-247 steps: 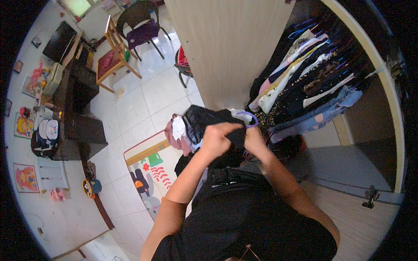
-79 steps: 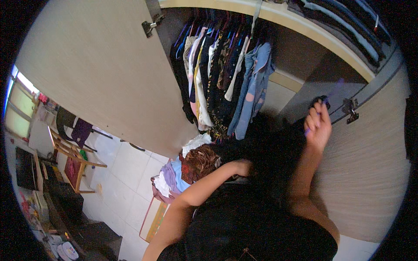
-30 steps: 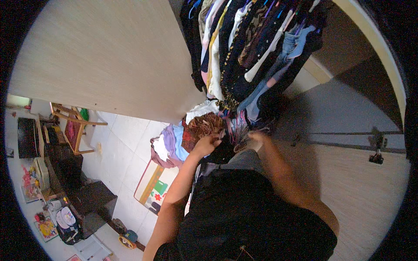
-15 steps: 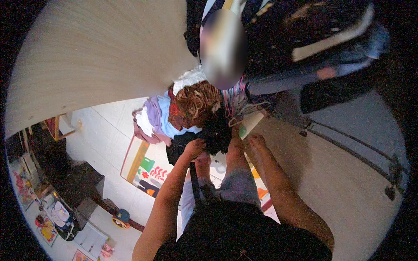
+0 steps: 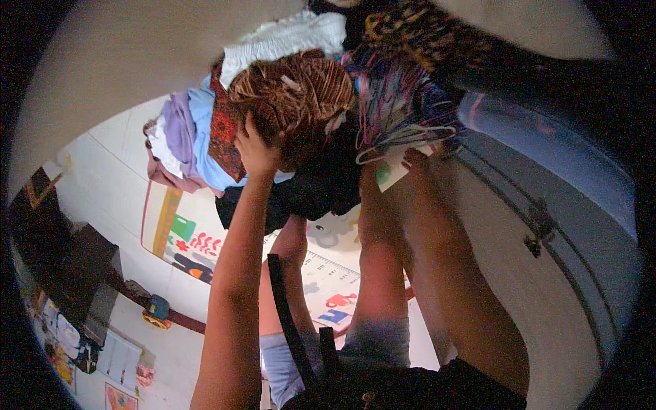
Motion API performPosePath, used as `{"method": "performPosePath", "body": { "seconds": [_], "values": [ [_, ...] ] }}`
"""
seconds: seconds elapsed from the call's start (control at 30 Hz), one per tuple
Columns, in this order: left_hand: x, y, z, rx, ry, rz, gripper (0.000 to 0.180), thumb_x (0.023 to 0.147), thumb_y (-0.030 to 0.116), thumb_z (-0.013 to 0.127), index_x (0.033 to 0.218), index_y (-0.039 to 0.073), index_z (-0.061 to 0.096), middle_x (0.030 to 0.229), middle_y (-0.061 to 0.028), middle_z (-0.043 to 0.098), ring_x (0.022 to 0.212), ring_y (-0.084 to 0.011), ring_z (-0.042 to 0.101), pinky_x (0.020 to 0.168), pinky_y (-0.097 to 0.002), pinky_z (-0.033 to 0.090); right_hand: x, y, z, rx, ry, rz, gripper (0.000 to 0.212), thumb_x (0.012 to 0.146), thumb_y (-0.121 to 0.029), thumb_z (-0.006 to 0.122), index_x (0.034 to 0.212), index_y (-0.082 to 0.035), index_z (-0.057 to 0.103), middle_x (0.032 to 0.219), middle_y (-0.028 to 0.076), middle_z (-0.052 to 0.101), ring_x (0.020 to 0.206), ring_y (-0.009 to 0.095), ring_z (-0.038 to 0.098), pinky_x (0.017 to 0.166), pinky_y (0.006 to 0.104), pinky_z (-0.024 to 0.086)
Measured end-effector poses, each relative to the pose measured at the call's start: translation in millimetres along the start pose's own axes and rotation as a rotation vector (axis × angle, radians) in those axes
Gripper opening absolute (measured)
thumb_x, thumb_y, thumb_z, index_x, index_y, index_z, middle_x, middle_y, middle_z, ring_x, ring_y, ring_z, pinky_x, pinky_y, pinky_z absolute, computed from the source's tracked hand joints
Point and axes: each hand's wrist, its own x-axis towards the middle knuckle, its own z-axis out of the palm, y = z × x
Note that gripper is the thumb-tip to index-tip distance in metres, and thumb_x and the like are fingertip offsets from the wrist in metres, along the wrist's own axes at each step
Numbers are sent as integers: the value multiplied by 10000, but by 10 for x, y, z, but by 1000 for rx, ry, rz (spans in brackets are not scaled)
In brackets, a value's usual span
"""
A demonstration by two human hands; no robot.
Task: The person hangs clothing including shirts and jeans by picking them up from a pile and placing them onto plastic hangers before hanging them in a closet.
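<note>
My left hand [image 5: 258,149] rests on a brown patterned garment [image 5: 301,92] at the top of a clothes pile, its fingers apart over a dark fold. A red patterned cloth [image 5: 224,130] lies just left of it. White ribbed cloth [image 5: 287,42] sits behind, and light blue [image 5: 201,116] and purple [image 5: 179,119] clothes are stacked to the left. Black clothing [image 5: 314,195] hangs in front, below my wrist. My right hand [image 5: 418,161] is beside a white clothes hanger [image 5: 403,145]; dimness and blur hide whether its fingers close on anything.
A bundle of coloured hangers [image 5: 396,89] lies right of the pile. Under my legs is a printed play mat [image 5: 335,273]. A large pale panel [image 5: 123,61] curves along the left, and a blue-grey panel with a rail [image 5: 506,184] stands at right. Dark furniture [image 5: 82,260] is at far left.
My left hand has moved from the black clothing up onto the brown garment. My right hand has moved forward, nearer the hangers. The view has shifted, bringing the pile closer.
</note>
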Motion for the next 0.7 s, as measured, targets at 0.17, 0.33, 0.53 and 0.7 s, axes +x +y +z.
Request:
{"method": "performPosePath", "body": {
  "seconds": [0.17, 0.33, 0.53, 0.7],
  "values": [
    [82, 232, 334, 369, 11, -85, 796, 634, 332, 719, 1283, 95, 325, 1299, -233, 329, 1080, -382, 392, 894, -462, 328, 605, 307, -141, -54, 58, 16, 88, 835, -126, 515, 771, -66, 524, 691, 47, 491, 524, 142, 466, 467, 289, 402],
    [76, -109, 619, 648, 225, -10, 684, 672, 338, 679, 1222, 73, 369, 1315, -212, 332, 1124, -374, 383, 876, -489, 327, 891, 281, 149, -255, 275, -136, 87, 840, -139, 505, 793, -68, 524, 712, 51, 497, 522, 146, 465, 467, 295, 406],
    [102, -32, 506, 498, 167, -110, 535, 692, 271, 638, 1147, 99, 414, 1271, -204, 367, 1105, -375, 393, 835, -477, 370, 963, 46, 238, -461, 543, -238, 94, 845, -154, 493, 819, -69, 524, 736, 56, 504, 521, 150, 464, 468, 302, 410],
    [200, 0, 188, 537, -14, -131, 510, 657, 235, 660, 1125, 144, 480, 1188, -186, 402, 1032, -369, 410, 786, -493, 391, 960, -166, 110, -354, 263, -116, 105, 850, -166, 483, 841, -70, 524, 756, 61, 509, 520, 154, 463, 468, 307, 414]
  ]
}}
